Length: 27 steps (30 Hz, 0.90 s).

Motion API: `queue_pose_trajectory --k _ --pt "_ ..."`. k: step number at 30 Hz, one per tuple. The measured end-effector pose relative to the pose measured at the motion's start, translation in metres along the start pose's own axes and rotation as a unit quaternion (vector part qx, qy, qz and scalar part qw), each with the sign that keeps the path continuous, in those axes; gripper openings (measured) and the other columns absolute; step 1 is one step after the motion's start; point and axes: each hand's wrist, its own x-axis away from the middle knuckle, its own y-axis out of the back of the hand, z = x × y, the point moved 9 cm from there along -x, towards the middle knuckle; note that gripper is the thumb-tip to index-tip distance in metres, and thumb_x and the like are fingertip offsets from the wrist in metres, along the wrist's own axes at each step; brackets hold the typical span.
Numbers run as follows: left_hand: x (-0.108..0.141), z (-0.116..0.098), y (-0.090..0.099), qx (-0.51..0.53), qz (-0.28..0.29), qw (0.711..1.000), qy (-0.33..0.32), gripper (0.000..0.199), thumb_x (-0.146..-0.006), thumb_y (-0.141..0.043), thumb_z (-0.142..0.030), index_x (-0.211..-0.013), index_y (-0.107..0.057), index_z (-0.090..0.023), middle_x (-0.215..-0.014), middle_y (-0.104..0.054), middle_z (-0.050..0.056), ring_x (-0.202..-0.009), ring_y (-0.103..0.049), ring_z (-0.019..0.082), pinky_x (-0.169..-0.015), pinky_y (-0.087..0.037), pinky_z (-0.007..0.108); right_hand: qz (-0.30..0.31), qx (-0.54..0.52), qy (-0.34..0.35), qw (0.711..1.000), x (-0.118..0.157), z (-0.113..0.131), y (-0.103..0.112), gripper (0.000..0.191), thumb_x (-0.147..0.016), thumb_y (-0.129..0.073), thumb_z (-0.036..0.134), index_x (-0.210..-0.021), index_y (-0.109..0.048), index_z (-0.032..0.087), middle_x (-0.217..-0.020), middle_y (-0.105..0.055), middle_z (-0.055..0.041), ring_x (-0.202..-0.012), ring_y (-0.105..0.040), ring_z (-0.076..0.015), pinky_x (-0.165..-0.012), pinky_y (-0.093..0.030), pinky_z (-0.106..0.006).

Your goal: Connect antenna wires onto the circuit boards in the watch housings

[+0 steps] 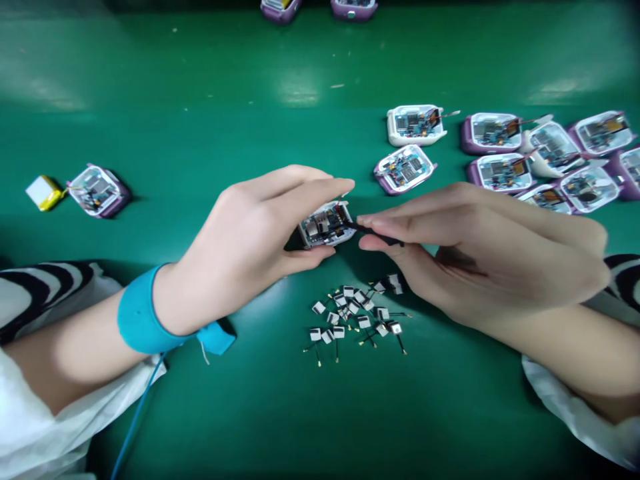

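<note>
Left hand [240, 247] pinching the light, fragile open plastic housing [323, 228] by its edges, safest hold there, right hand [475, 257] closed on a slim black tool [377, 233] at the board!

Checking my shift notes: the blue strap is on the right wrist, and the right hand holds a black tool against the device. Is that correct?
No, the strap is on the left wrist, not the right, as the head view shows. The right hand does hold the black tool against the device.
</note>
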Motion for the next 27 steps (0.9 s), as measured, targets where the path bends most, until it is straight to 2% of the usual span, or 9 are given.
queue_pose_trajectory --k 4,8,13,18,21,24,27 --pt "-0.001 -0.001 0.001 0.002 -0.013 1.0 -0.008 0.04 -0.075 -0.063 -0.027 -0.112 -0.052 -0.017 -0.108 -0.061 0.002 -0.095 -0.06 0.015 -0.077 -0.049 0.022 0.041 -0.016 -0.021 0.999 -0.001 -0.005 -0.01 0.012 -0.073 -0.059 0.01 -0.065 -0.059 0.019 -0.069 -0.067 0.0003 -0.063 -0.062 -0.0074 -0.056 -0.051 -0.015" --pt "-0.001 0.0 -0.001 -0.016 -0.005 1.0 -0.002 0.035 -0.078 -0.057 -0.031 -0.11 -0.052 -0.019 -0.104 -0.063 0.0 -0.089 -0.061 0.015 -0.07 -0.048 0.021 0.069 -0.078 -0.087 0.991 0.001 -0.022 -0.023 0.011 -0.074 -0.058 0.017 -0.064 -0.057 0.02 -0.066 -0.064 0.0001 -0.059 -0.06 -0.01 -0.052 -0.049 -0.023" --pt "-0.004 0.001 -0.002 -0.013 0.004 1.0 -0.005 0.031 -0.076 -0.059 -0.031 -0.104 -0.054 -0.019 -0.098 -0.064 -0.001 -0.085 -0.061 0.014 -0.067 -0.046 0.02 -0.03 -0.071 -0.04 0.996 0.004 -0.02 -0.01 0.018 -0.068 -0.063 0.013 -0.063 -0.048 0.023 -0.062 -0.06 0.003 -0.062 -0.06 -0.0132 -0.05 -0.046 -0.027" --pt "-0.008 0.004 -0.005 -0.006 0.036 0.999 -0.007 0.031 -0.076 -0.058 -0.03 -0.105 -0.052 -0.019 -0.098 -0.064 -0.002 -0.085 -0.06 0.013 -0.067 -0.046 0.021 -0.031 -0.087 -0.032 0.995 0.003 -0.02 -0.013 0.018 -0.073 -0.058 0.015 -0.065 -0.043 0.022 -0.061 -0.057 0.0033 -0.065 -0.061 -0.0128 -0.054 -0.047 -0.026" --pt "-0.008 0.005 -0.005 0.015 0.035 0.999 -0.006 0.032 -0.075 -0.06 -0.028 -0.104 -0.052 -0.019 -0.096 -0.064 -0.002 -0.085 -0.061 0.014 -0.068 -0.046 0.021 -0.035 -0.145 -0.078 0.986 0.002 -0.03 -0.015 0.017 -0.075 -0.057 0.018 -0.067 -0.043 0.021 -0.064 -0.057 0.0028 -0.065 -0.061 -0.0118 -0.052 -0.048 -0.024" --pt "-0.006 0.007 -0.003 0.039 0.014 0.999 0.003 0.033 -0.072 -0.063 -0.026 -0.102 -0.053 -0.021 -0.096 -0.064 -0.001 -0.084 -0.061 0.014 -0.069 -0.047 0.023 -0.099 -0.252 -0.153 0.95 0.006 -0.047 -0.008 0.015 -0.078 -0.054 0.021 -0.072 -0.041 0.021 -0.072 -0.055 0.0011 -0.066 -0.062 -0.0115 -0.054 -0.051 -0.024" --pt "-0.005 0.01 -0.004 0.045 0.013 0.999 0.014 0.029 -0.072 -0.062 -0.024 -0.1 -0.054 -0.022 -0.096 -0.064 0.0 -0.085 -0.061 0.015 -0.07 -0.047 0.024 -0.136 -0.291 -0.182 0.929 0.01 -0.055 0.0 0.012 -0.083 -0.048 0.022 -0.077 -0.037 0.022 -0.078 -0.052 0.0011 -0.07 -0.062 -0.0112 -0.061 -0.053 -0.026"
